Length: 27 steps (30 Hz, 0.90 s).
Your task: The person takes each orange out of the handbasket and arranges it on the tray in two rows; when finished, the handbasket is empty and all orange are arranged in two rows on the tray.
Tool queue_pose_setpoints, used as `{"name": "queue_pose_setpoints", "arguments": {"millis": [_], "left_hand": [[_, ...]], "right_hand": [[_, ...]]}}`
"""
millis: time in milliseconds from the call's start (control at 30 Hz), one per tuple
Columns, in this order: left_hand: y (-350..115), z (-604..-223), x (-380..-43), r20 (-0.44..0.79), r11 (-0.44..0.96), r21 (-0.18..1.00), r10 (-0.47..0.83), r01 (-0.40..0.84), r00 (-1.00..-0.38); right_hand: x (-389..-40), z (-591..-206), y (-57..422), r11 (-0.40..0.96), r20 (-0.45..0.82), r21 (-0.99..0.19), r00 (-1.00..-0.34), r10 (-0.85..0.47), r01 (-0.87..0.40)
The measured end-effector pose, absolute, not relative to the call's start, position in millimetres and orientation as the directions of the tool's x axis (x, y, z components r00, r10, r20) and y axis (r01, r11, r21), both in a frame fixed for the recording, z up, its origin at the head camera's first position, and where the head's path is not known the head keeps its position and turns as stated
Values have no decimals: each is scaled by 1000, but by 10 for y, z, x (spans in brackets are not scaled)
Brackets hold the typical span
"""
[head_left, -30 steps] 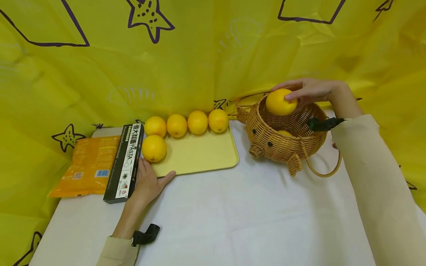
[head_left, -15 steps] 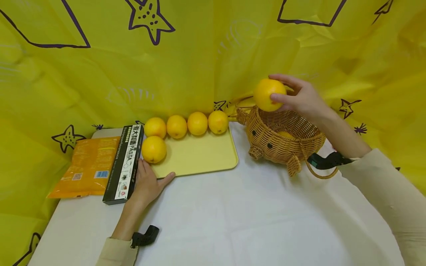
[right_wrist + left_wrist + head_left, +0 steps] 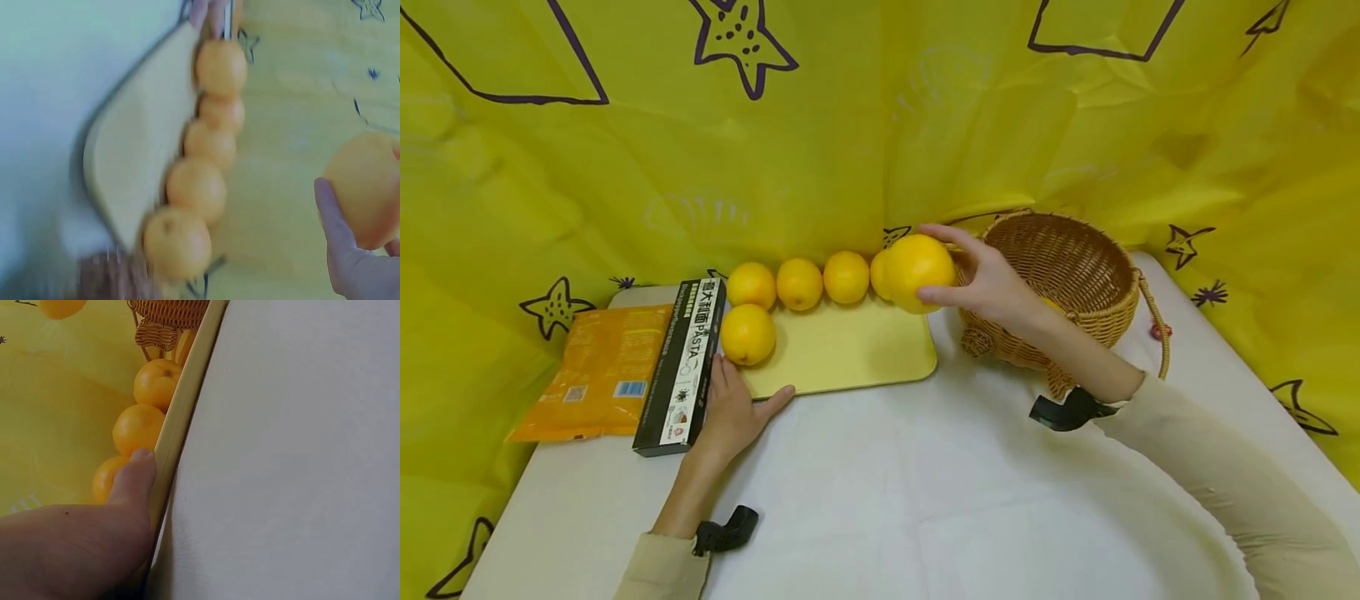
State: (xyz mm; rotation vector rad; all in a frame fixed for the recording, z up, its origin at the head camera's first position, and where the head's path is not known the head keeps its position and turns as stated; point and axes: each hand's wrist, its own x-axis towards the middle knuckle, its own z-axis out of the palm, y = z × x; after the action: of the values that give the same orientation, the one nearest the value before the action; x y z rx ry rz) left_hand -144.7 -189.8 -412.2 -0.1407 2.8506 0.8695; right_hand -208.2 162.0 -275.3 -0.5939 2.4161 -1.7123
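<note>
My right hand [image 3: 996, 287] grips an orange [image 3: 919, 268] between thumb and fingers, above the right end of a pale yellow tray [image 3: 842, 354]. In the head view this orange partly hides the rightmost one of the tray's back row. In the right wrist view the gripped orange [image 3: 362, 190] appears at the right, apart from the others. Several oranges [image 3: 800, 284] line the tray's back edge, with one more orange [image 3: 748, 334] in front at the left. My left hand [image 3: 733, 421] rests at the tray's front left corner, its thumb [image 3: 136, 478] stretched along the rim.
A pig-shaped wicker basket [image 3: 1093, 325] stands right of the tray, partly behind my right forearm; some yellow shows inside. Left of the tray lie a black pasta box [image 3: 681, 367] and an orange packet [image 3: 602, 375]. A yellow patterned cloth [image 3: 835, 142] hangs behind.
My right hand has carried the orange out from over the basket, leftward and down to above the tray's right end. My left hand has stayed at the tray corner.
</note>
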Motion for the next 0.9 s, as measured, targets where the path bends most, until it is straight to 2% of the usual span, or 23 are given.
{"name": "queue_pose_setpoints", "arguments": {"millis": [233, 467, 700, 900], "left_hand": [[-1922, -4176, -1453, -140, 797, 589, -63, -134, -988], [-1920, -4219, -1434, -123, 789, 601, -68, -128, -990], [-1901, -4212, -1457, -128, 791, 599, -62, -127, -990], [-1924, -4197, -1462, -139, 805, 580, -57, -128, -989]], "right_hand": [[-2119, -3034, 1018, 250, 119, -933, -876, -467, -260], [-2314, -3409, 518, 274, 106, -923, -863, -494, -270], [-2453, -3609, 326, 340, 14, -917, -870, -492, -207], [-2484, -3694, 232, 354, 22, -906, -863, -504, -230]]}}
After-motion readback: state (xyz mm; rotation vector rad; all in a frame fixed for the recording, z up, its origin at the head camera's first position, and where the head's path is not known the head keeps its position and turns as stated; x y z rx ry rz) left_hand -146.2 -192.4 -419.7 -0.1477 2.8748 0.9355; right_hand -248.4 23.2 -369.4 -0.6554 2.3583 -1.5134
